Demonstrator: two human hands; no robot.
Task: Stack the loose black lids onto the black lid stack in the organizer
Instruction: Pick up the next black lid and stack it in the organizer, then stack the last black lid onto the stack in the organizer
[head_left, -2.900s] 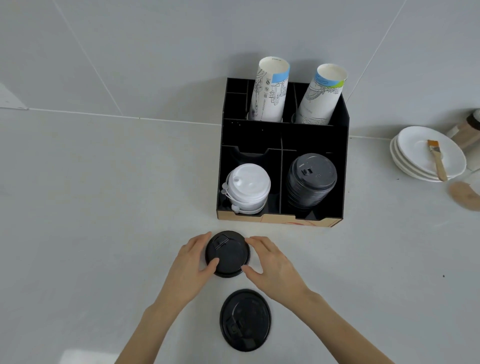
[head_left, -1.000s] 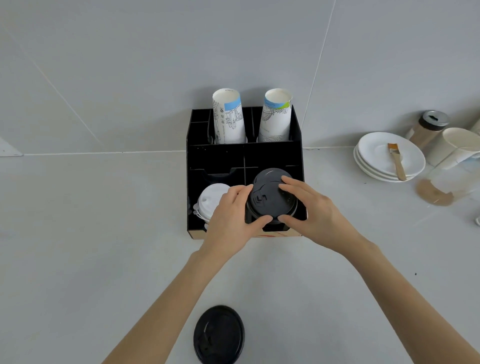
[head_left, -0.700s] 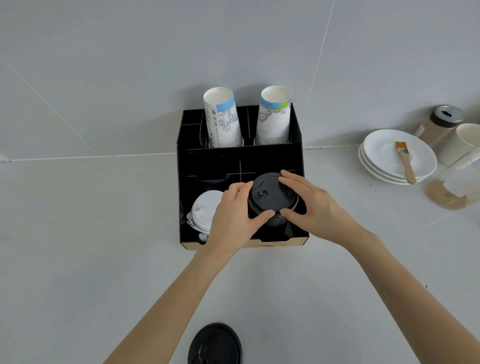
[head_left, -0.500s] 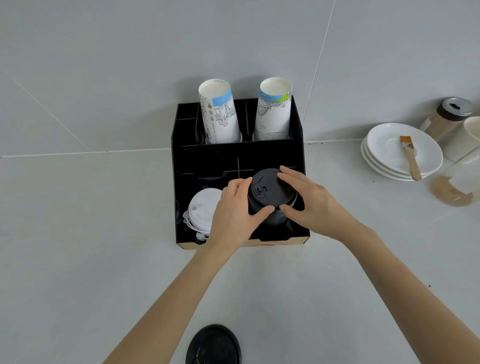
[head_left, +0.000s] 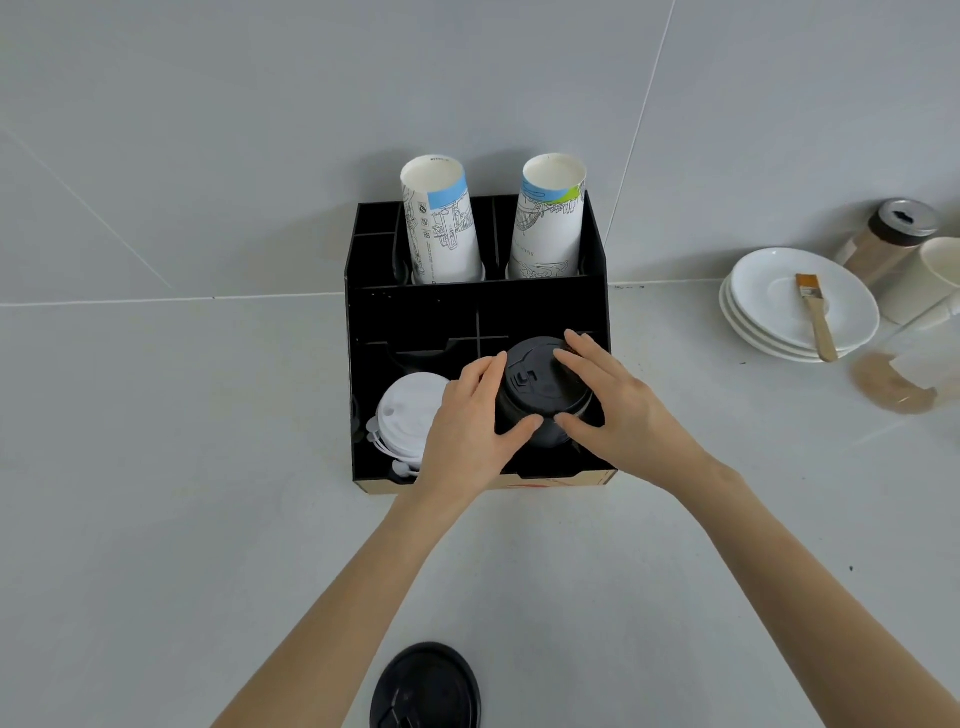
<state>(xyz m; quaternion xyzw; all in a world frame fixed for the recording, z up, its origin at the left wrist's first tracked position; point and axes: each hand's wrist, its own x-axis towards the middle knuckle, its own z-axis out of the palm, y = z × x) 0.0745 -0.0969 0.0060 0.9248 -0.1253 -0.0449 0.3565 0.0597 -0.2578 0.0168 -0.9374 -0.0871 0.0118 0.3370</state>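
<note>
So one lid is basically there: the top black lid (head_left: 540, 382) is being seated on the black lid stack (head_left: 545, 426) in the organizer (head_left: 358, 374), front right compartment. It's clamped from both sides, left hand (head_left: 467, 431) fingers on its left rim, right hand (head_left: 618, 410) fingers spread over the top and right edge (thumbs pinched in underneath, near side). One loose black lid (head_left: 426, 686) is left to be stacked, lying on the counter well behind the fingertips, between the forearms.
</note>
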